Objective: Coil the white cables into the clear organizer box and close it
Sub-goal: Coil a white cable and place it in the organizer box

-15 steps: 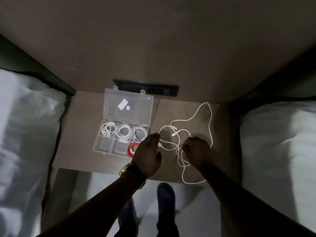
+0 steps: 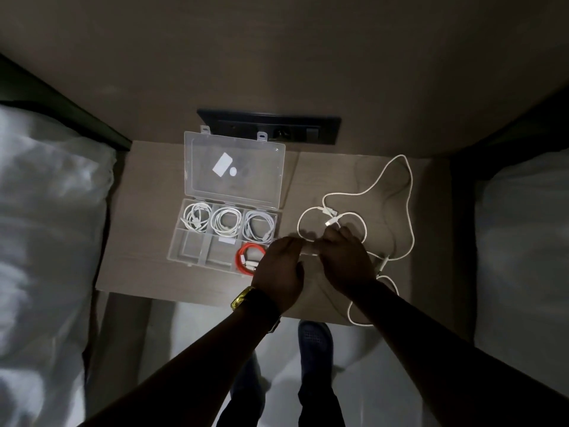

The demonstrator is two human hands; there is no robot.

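Observation:
The clear organizer box (image 2: 184,251) lies on the bedside table with its lid (image 2: 234,171) swung back flat. Three coiled white cables (image 2: 227,224) fill its far row of compartments, and an orange cable (image 2: 246,258) sits in the near right one. A loose white cable (image 2: 400,192) sprawls in loops to the right of the box. My left hand (image 2: 278,271) and my right hand (image 2: 346,260) meet just right of the box, both pinching a short stretch of that loose cable between them. Part of the cable is hidden under my right hand.
The wooden table (image 2: 144,229) stands between two beds with white bedding (image 2: 46,241). A dark socket panel (image 2: 277,126) is set in the wall behind the box. A gold watch (image 2: 241,298) is on my left wrist. My shoe (image 2: 315,340) shows below the table edge.
My right hand has moved left to meet my left hand, and both now hold the same stretch of the loose cable. The cable's loops have shifted slightly.

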